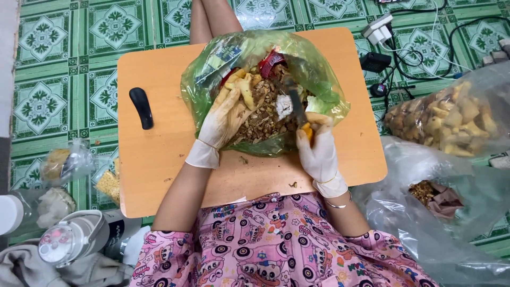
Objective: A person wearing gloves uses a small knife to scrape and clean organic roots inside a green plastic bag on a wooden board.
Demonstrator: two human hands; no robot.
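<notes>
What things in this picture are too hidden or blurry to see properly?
Head view, the only one:
- Green plastic bag: what lies deep inside is covered by the peel scraps on top.
- White-gloved right hand: its fingers wrap the small orange piece, so its shape is unclear.
- White-gloved left hand: its fingertips are hidden among the scraps.
- Clear plastic bag of yellow chunks: cut off by the right edge.

Orange low table (159, 159) — green scrap bag (319, 90), black handle (141, 107)
</notes>
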